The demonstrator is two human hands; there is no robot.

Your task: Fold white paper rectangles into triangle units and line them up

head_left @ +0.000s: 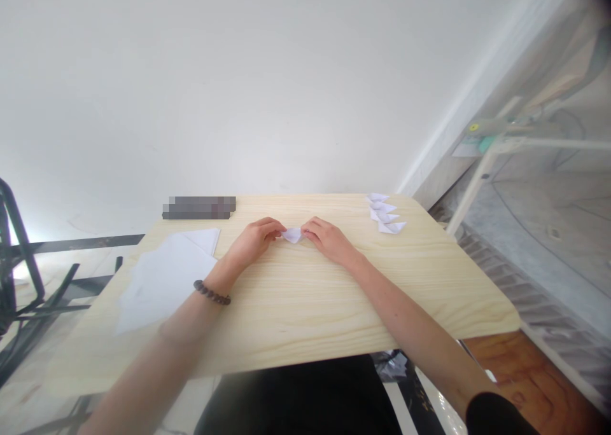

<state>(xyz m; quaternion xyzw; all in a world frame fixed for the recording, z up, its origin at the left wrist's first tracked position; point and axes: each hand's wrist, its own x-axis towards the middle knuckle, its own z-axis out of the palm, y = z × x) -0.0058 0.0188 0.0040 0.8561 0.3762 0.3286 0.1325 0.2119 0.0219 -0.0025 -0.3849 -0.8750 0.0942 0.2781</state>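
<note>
A small folded white paper boat is held between my two hands, just above or on the middle of the table. My left hand pinches its left end, with fingers closed. At the opposite end, my right hand closes thumb and fingers on the right tip. Several finished-looking white paper boats stand in a row at the back right. White paper sheets lie spread on the left, partly behind my left forearm.
The light wooden table meets a white wall at its back edge. A blurred-out dark object lies at the back left. Dark metal chair frames stand left of the table; a white metal frame stands to the right.
</note>
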